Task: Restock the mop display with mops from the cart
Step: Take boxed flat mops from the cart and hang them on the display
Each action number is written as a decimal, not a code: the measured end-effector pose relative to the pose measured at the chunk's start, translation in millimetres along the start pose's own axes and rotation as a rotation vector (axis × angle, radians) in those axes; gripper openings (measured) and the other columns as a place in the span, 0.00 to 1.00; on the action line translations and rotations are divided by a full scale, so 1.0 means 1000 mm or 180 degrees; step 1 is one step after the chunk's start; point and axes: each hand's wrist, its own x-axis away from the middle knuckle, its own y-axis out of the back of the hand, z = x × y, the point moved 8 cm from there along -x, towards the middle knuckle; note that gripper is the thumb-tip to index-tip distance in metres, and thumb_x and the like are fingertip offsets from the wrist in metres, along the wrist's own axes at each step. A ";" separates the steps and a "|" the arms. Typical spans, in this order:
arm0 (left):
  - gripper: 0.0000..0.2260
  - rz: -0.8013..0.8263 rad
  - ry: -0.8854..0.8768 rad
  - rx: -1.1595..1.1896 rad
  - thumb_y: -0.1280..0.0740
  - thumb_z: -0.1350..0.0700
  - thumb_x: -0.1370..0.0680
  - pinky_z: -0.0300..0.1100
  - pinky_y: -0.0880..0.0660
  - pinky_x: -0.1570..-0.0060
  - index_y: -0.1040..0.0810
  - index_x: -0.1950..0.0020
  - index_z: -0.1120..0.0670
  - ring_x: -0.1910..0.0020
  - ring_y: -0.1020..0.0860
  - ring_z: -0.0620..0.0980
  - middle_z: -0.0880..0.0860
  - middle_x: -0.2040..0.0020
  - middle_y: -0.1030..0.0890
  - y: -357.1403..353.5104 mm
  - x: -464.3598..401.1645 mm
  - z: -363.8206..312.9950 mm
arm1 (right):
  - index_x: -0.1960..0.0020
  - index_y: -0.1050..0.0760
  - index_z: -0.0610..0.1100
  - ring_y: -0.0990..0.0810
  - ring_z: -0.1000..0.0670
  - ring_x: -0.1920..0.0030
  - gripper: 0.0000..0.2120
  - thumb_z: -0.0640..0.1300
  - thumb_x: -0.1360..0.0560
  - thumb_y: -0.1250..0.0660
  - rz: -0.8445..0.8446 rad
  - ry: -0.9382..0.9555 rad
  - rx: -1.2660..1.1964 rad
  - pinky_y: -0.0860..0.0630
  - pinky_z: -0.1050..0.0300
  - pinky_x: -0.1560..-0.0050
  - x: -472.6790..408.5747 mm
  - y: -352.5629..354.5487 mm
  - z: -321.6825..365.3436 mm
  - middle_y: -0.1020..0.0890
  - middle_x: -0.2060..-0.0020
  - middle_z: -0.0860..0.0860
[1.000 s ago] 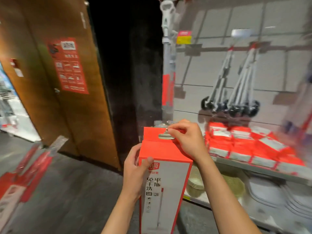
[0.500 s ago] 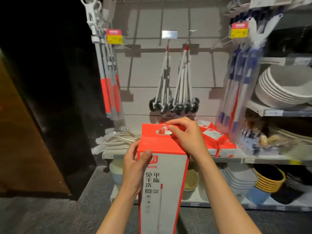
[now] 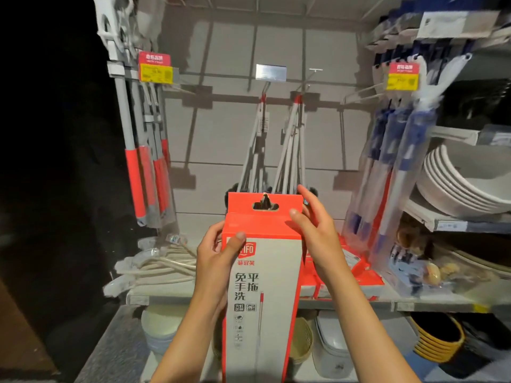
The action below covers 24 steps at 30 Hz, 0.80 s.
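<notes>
Closest to the camera, a tall boxed mop [image 3: 262, 294], red at the top and edges with a grey printed face, stands upright between both hands. The left hand [image 3: 214, 261] grips its left edge, thumb laid across the front over the logo and fingers wrapped behind. The right hand [image 3: 315, 230] holds the upper right corner of the red header, thumb on the front just beside the hang slot [image 3: 265, 206], fingers reaching round the back edge.

Just beyond the hands runs a shelf [image 3: 359, 302]. To the left of the left hand lie pale bagged mop refills [image 3: 154, 269]; behind the right forearm sit flat red packs [image 3: 356, 269].

Farther back, above the box, grey-handled mops [image 3: 290, 150] hang from wall hooks. Well to the left hang red-gripped poles [image 3: 143, 172], to the right blue-and-white bagged mops [image 3: 392, 172], and past those, stacked white bowls [image 3: 464, 178].
</notes>
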 end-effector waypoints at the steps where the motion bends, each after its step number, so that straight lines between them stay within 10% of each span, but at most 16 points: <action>1: 0.28 -0.0006 -0.0014 -0.0016 0.21 0.44 0.35 0.51 0.19 0.51 0.20 0.40 0.54 0.49 0.15 0.60 0.60 0.47 0.15 0.000 -0.010 0.000 | 0.33 0.30 0.64 0.24 0.52 0.31 0.25 0.52 0.28 0.30 0.0005 0.0027 0.0022 0.20 0.57 0.43 -0.008 -0.001 -0.004 0.22 0.32 0.51; 13: 0.27 -0.0494 -0.0124 -0.0141 0.21 0.40 0.38 0.42 0.19 0.61 0.18 0.44 0.52 0.56 0.14 0.54 0.57 0.52 0.13 0.041 -0.110 -0.019 | 0.30 0.33 0.52 0.20 0.66 0.42 0.29 0.37 0.29 0.33 0.0509 0.0193 -0.0214 0.26 0.72 0.46 -0.090 -0.058 -0.061 0.19 0.44 0.70; 24: 0.30 -0.0801 -0.0358 -0.0537 0.23 0.35 0.37 0.40 0.19 0.61 0.18 0.43 0.52 0.53 0.13 0.56 0.56 0.51 0.13 0.069 -0.190 -0.050 | 0.24 0.33 0.48 0.25 0.52 0.30 0.35 0.47 0.29 0.26 0.0760 0.0372 -0.0493 0.27 0.54 0.33 -0.186 -0.119 -0.102 0.22 0.31 0.55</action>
